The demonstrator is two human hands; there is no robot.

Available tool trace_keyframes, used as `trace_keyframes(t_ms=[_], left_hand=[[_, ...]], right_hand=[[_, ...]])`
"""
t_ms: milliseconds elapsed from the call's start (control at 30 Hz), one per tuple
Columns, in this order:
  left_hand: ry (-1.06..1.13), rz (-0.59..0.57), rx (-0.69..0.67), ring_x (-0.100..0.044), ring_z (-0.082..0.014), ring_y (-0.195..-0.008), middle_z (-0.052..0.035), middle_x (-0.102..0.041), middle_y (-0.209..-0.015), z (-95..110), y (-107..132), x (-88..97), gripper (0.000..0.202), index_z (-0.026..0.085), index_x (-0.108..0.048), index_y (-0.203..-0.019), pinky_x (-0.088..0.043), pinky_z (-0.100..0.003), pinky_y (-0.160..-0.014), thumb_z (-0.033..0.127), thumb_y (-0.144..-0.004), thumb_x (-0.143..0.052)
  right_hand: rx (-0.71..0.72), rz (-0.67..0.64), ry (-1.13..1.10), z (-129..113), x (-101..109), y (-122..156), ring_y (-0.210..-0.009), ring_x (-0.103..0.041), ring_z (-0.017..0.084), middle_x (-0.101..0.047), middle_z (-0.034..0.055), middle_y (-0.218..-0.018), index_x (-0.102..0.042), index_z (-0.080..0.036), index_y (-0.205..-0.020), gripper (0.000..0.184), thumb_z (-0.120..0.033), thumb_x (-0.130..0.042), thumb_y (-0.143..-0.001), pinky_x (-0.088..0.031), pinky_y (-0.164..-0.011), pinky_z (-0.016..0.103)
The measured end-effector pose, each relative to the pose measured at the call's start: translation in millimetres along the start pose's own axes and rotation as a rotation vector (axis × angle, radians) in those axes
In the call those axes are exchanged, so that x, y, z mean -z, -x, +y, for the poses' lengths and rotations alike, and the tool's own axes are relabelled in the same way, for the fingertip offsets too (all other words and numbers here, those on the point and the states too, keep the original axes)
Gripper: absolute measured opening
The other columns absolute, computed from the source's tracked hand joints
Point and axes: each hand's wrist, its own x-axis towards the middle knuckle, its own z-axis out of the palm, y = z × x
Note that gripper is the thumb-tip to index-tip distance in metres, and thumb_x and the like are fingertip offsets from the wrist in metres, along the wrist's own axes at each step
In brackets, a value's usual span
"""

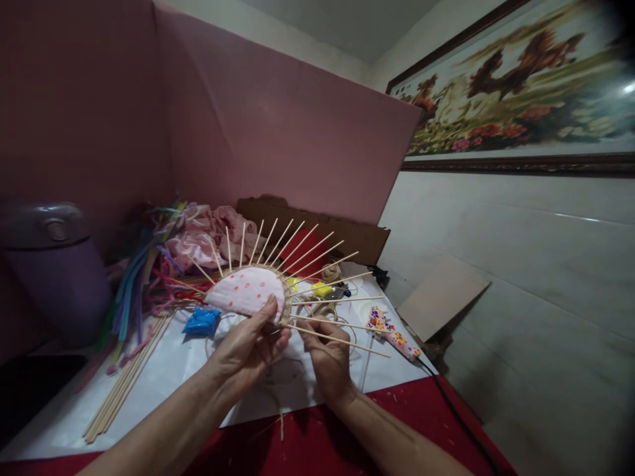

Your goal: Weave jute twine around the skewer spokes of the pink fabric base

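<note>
A half-round piece (245, 291) covered in white cloth with pink-red dots is tilted up above the table. Thin wooden sticks (317, 250) fan out from its curved edge, and twine (286, 294) is woven round their bases. My left hand (255, 340) grips its lower right corner, thumb on the cloth and fingers behind. My right hand (327, 350) is closed in a pinch at the lowest sticks, close to the woven edge; whether twine is also between its fingertips, I cannot tell. A loose strand of twine (281, 416) hangs over the table's near edge.
Loose sticks (126, 377), pipe cleaners (131, 291) and a blue packet (201, 322) lie left, near a purple flask (57, 271). Pink cloth (198, 231) and cardboard (367, 241) are behind. At right are scissors (325, 309) and a flower-patterned glue gun (391, 334) with a cord.
</note>
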Motion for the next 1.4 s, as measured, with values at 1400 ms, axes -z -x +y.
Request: trace_keyframes(t_ms=[1400], left_hand=[[-0.204, 0.111, -0.060, -0.052, -0.0094, -0.040, -0.0037, -0.058, -0.057, 11.2, -5.8, -4.8, 0.004, 0.010, -0.058, -0.070, -0.048, -0.019, -0.036, 0.013, -0.073, -0.058]], right_hand=[[-0.202, -0.257, 1.366, 73.4, 102.7, -183.8, -0.091, -0.058, 0.022, -0.066, 0.0071, -0.094, -0.065, -0.019, -0.090, 0.022, -0.028, -0.060, -0.071, -0.038, -0.067, 0.024]])
